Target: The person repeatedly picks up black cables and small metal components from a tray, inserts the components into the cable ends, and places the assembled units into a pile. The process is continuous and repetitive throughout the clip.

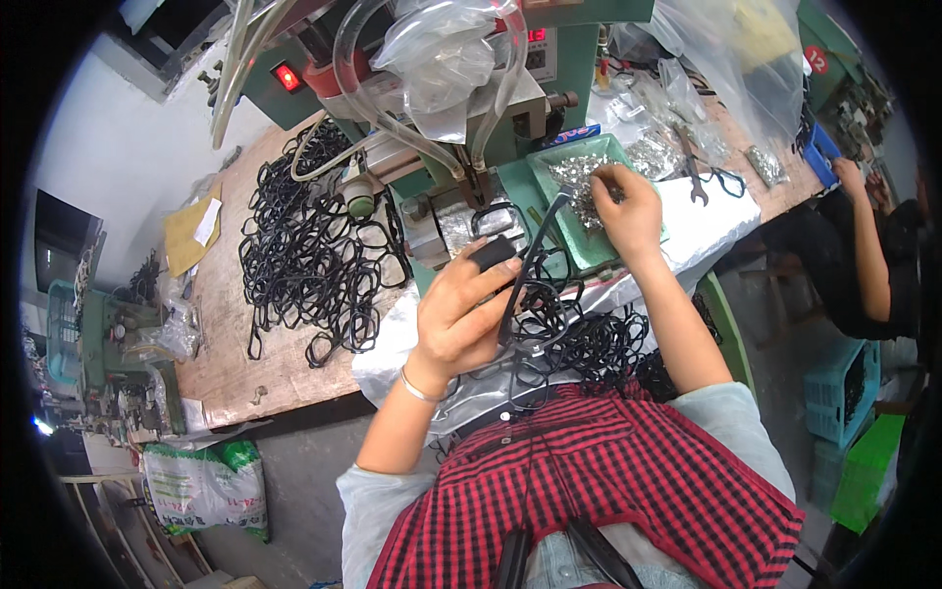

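Red-digit display (536, 37) glowing, left hand (457, 316) curling by a black strip (535, 253), right hand (633, 216) bunching over silvery bits (574, 171), can't tell what's held.

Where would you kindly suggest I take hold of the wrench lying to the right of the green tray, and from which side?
I would pinch the wrench mid-shank, coming from above on the near side. It seems to lie flat, its slim shank exposed and its forked end facing nearer, while crumpled clear plastic crowds the far end.
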Tool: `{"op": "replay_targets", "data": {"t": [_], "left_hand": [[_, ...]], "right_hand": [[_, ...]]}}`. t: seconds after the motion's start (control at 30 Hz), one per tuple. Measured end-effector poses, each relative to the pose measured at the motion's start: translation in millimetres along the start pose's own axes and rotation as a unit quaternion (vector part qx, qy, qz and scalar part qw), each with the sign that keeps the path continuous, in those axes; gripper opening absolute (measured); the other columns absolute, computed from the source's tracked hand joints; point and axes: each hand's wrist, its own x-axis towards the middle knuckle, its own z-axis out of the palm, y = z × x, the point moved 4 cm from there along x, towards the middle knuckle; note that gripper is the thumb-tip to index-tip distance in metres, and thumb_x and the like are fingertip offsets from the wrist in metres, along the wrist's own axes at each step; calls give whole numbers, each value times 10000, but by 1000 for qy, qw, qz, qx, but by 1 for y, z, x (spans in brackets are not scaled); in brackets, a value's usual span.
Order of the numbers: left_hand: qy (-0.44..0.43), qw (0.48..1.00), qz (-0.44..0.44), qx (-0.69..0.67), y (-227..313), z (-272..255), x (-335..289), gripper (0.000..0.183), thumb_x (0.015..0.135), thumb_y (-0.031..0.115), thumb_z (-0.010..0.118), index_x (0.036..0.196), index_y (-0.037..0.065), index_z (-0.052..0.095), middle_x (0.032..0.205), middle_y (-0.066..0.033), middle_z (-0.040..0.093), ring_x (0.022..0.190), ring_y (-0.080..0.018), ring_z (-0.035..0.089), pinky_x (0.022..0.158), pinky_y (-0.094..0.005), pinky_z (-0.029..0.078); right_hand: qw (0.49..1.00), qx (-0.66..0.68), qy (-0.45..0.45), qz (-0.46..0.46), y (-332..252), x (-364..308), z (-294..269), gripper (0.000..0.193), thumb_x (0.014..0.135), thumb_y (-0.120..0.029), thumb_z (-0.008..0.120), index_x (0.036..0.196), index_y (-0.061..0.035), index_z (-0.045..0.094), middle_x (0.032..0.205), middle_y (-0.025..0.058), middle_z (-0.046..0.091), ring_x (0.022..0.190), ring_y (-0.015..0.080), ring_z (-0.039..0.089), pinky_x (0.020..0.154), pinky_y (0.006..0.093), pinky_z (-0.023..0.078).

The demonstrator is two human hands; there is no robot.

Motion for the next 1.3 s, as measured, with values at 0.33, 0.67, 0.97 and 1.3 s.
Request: {"op": "replay_targets", "data": {"t": [0.33,0.67,0.97,1.3], "left_hand": [[-46,920,-386,-55,-5,-62,-67,452,834,84,731,1251,-27,594,1187,-133,608,1146,-237,584,1023,-369,454],[-17,904,-400,-150,2,25,-45,163,785,45,789,908,14,687,1101,-110,653,1034,-224,610,904,-344,472],[-38,358,-497,-789,9,38,-75,808,1007,660,323,1366,-37,520,1210,-216,621,1093,-329,605,893,-482,481],[98,270,-589,-755,2,37,-83,598,1006,528,451,1169,-35,566,957,-141,622,781,-245,618,632,-373,469]], "right_hand": [[995,91,-40,24,-12,-7,-7,163,851,-95,693,992,-32,745,951,133,742,908,280,705,844,345,524],[999,39,12,-14,-4,-15,-19,121,796,-47,703,906,-38,751,877,114,716,866,272,682,826,350,515],[958,241,-157,3,-90,-3,-14,147,818,-21,709,961,10,724,929,60,714,920,145,669,845,296,512],[913,365,-168,77,-109,-3,30,508,785,-50,719,1250,47,538,876,66,720,897,118,672,854,269,496]]}}
